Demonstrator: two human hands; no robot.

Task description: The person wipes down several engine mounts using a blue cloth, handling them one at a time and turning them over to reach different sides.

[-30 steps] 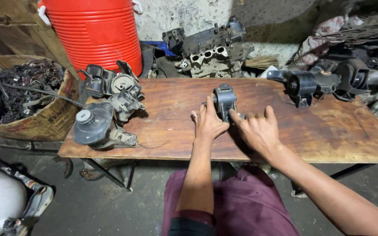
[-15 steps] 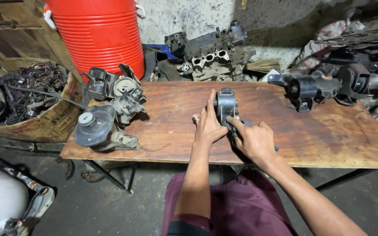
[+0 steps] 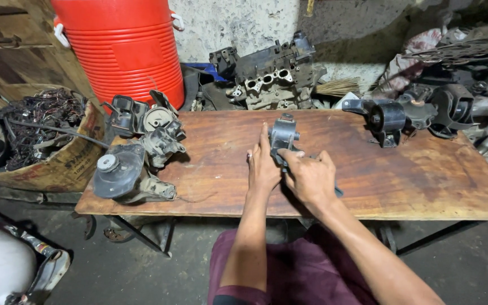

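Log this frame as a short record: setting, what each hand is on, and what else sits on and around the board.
setting: wooden board used as a bench in a cluttered workshop
left hand: flat against the left side of a dark metal mount standing at mid-board
right hand: gripping the same mount low on its right side
board left end: cluster of grey mounts
board right end: black mount
behind: red barrel, engine block
left: box of wires
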